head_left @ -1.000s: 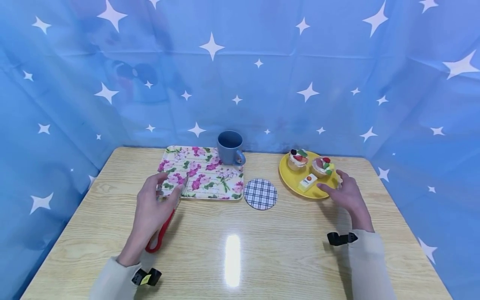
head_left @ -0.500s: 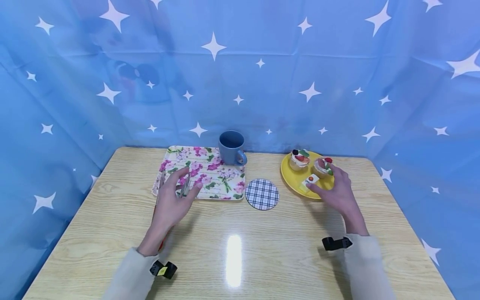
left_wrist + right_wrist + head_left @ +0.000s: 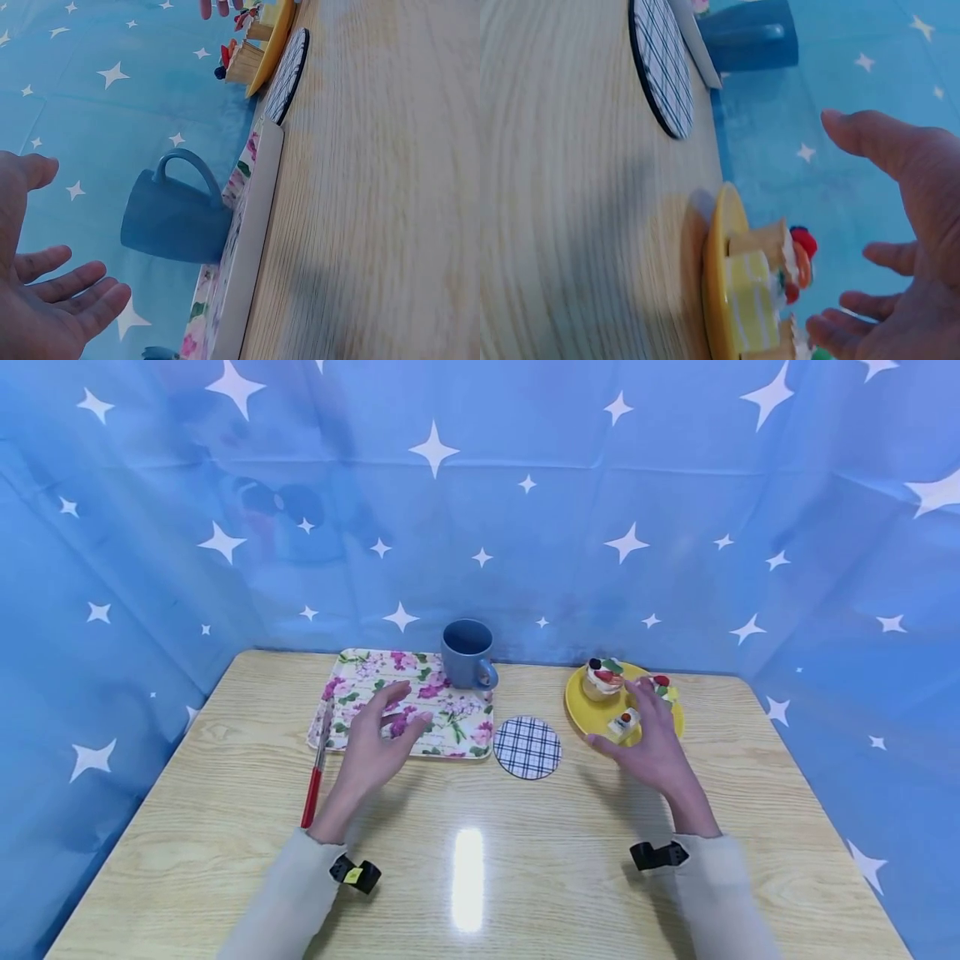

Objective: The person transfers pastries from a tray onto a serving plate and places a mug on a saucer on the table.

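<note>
In the head view my left hand (image 3: 375, 747) hovers over the near edge of a floral tray (image 3: 450, 739), its fingers loosely spread and holding nothing. Left of it lies a red-handled metal utensil (image 3: 313, 781), apparently tongs, partly hidden by the forearm. A blue mug (image 3: 467, 660) stands upright at the tray's back right corner. My right hand (image 3: 648, 747), fingers apart, is above the yellow plate (image 3: 576, 706) and grasps nothing. On that plate sit two fruit-topped cupcakes, the left one (image 3: 600, 681) in plain sight, and a small cake piece (image 3: 624, 722). The hand partly covers the other cupcake.
Between tray and plate a round checked coaster (image 3: 527, 747) lies on the wooden table (image 3: 540, 860). A blue star-patterned curtain (image 3: 525, 568) hangs behind the table and along both sides.
My left hand has shifted right, away from the red-handled utensil, across the tray's front. The right hand has drifted left from the plate's right edge to above the plate. The objects stay put.
</note>
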Demonstrator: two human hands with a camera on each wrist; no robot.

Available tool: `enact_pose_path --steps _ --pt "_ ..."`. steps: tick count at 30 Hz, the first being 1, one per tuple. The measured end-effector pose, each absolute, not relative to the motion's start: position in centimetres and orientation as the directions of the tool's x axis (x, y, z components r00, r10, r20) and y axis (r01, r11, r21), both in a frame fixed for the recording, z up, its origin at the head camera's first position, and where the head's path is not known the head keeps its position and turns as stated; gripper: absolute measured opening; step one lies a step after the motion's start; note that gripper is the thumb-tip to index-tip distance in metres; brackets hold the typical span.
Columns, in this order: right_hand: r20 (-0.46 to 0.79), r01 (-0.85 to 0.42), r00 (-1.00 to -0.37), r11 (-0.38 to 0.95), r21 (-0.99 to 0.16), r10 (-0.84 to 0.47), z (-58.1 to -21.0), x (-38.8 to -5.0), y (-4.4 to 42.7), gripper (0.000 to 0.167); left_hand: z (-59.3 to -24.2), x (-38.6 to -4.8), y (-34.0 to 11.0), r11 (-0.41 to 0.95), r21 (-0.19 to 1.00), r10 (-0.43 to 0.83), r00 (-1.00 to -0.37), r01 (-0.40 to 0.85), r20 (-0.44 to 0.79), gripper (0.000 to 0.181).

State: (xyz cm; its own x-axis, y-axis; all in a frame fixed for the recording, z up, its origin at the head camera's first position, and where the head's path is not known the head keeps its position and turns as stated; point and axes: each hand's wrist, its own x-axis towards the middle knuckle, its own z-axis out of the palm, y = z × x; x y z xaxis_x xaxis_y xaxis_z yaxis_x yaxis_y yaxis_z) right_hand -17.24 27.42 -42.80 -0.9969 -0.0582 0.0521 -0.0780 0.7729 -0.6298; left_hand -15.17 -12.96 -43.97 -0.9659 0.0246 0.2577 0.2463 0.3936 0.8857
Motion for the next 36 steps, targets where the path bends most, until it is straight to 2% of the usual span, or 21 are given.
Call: enact_pose_path --steps 6,13,20,30,36 --pt "0.033 -0.108 -0.993 0.777 -0.620 -0.111 -43.4 -16.9 26.2 0.110 -44.8 -16.2 -11.8 0.330 0.912 0.049 -0.970 0.242 0.240 0.062" --pt "0.043 -0.165 -0.982 0.736 -0.656 -0.181 -44.3 -17.1 24.5 0.110 -45.3 -17.4 -10.4 0.339 0.912 0.072 -0.973 0.231 0.220 0.059" --pt "-0.019 -0.145 -0.979 0.755 -0.639 -0.204 -44.6 -17.2 22.6 0.111 -45.9 -18.7 -9.0 0.260 0.935 0.111 -0.970 0.240 0.218 0.059" --pt "-0.083 -0.125 -0.972 0.782 -0.611 -0.220 -45.7 -17.0 20.9 0.109 -46.9 -20.5 -7.2 0.226 0.951 0.157 -0.972 0.210 0.177 0.058" --pt "-0.117 -0.122 -0.966 0.804 -0.582 -0.232 -46.7 -17.0 20.6 0.109 -47.2 -21.3 -6.0 0.253 0.944 0.157 -0.972 0.211 0.175 0.058"
